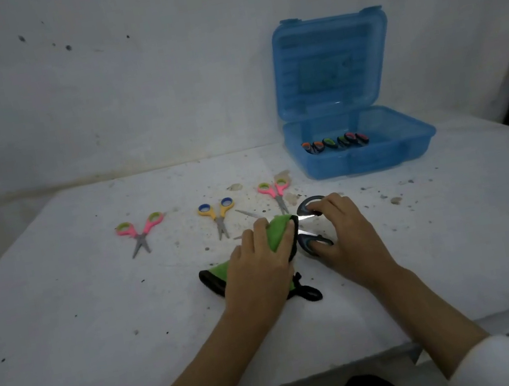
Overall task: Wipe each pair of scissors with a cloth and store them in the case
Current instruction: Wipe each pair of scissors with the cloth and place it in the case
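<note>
My right hand [347, 234] grips the dark grey handles of a pair of scissors [308, 209], held open, with a finger in each loop. My left hand [257, 259] holds a green cloth with black trim [278, 231] wrapped round the blades, one blade tip [246, 213] poking out beyond it. Three small pairs lie on the table: pink scissors [140, 230] at the left, yellow-and-blue scissors [218, 214] in the middle, pink scissors [274, 191] further right. The blue case [407, 147] stands open at the back right with several scissors [335, 142] inside.
The white table [80, 306] is speckled with dirt and small debris, most of it around the scissors and near the case. A white wall rises right behind the table. The table's front edge runs just below my forearms.
</note>
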